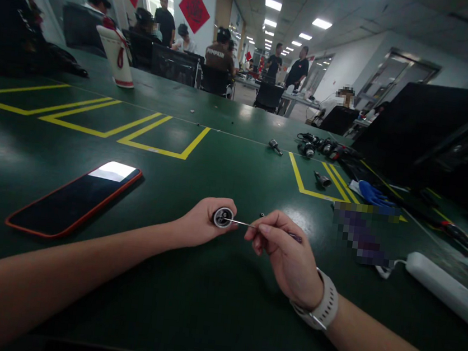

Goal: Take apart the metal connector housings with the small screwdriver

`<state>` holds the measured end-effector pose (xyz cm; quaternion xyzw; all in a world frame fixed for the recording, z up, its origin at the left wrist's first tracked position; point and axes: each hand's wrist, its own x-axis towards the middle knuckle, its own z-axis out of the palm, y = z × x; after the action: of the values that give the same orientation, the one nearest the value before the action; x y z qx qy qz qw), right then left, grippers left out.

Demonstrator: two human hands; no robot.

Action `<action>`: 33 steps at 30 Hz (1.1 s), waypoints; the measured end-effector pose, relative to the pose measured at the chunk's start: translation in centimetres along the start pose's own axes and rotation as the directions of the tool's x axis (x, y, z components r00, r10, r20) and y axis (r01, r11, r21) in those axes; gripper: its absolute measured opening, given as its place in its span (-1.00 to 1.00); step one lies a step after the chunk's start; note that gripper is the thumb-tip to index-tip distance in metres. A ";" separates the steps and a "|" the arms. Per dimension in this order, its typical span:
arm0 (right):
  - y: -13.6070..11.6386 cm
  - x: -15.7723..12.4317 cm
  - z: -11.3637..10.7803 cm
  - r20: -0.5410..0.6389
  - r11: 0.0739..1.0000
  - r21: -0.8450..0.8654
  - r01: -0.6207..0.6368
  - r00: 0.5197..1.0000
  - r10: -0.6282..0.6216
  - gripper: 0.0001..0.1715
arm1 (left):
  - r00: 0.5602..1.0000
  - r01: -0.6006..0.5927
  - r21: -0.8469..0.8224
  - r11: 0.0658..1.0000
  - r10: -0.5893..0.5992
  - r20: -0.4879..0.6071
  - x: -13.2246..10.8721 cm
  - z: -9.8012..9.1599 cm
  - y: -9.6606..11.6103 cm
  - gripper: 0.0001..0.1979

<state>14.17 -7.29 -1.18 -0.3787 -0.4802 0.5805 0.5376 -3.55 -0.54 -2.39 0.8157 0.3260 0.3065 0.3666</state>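
Both hands meet above a dark green, smooth-topped counter (185, 311) with yellow tape lines. The right hand (282, 248), with a pale, perforated watch strap (327, 304) on its wrist, pinches a slim tool with a thin silver metal shaft (242, 223) and a dark handle between thumb and fingers. The left hand (201, 222) is curled around a round black connector with a silver-grey rim (223, 217), its open end facing the camera. The shaft reaches that opening; how deep the tip goes is too small to tell.

On the left lies a black-screened phone in an orange-red case (73, 199), light reflected across its upper end. On the right, a long white plastic power strip (449, 293) points inward, near a purple, pixelated object (360, 235). A bright blue glove (373, 194) lies just beyond that object.

Farther off, a flared grey metal fitting (322, 179) lies within a yellow outline, and a smaller dark metal fitting (275, 146) rests beyond it, near a cluster of black cylindrical connectors (317, 146). A tall cream cup with red trim (116, 55) stands toward the far left edge. Past the counter, several people sit or stand among black chairs (174, 66), and a red diamond-shaped decoration (194, 9) hangs on a white pillar.
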 end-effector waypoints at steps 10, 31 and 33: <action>-0.3 -1.3 -0.1 0.190 0.778 -0.489 0.394 0.919 -0.345 -0.90 | 0.999 -0.036 0.169 0.985 0.035 0.010 -0.1 0.3 -0.1 -0.88; 0.6 -0.3 0.0 0.042 0.990 -0.052 0.134 0.990 -0.132 -0.92 | 0.999 0.014 0.050 0.999 -0.016 0.030 -0.2 0.1 -0.1 -0.91; 0.5 -0.6 -0.1 0.078 0.952 -0.216 0.216 0.976 -0.204 -0.92 | 1.000 0.011 0.119 0.993 -0.012 0.009 -0.3 0.2 -0.2 -0.91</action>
<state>14.21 -7.85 -1.71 -0.3672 -0.5944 0.4726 0.5372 -3.65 -0.73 -2.69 0.8356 0.3468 0.2805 0.3207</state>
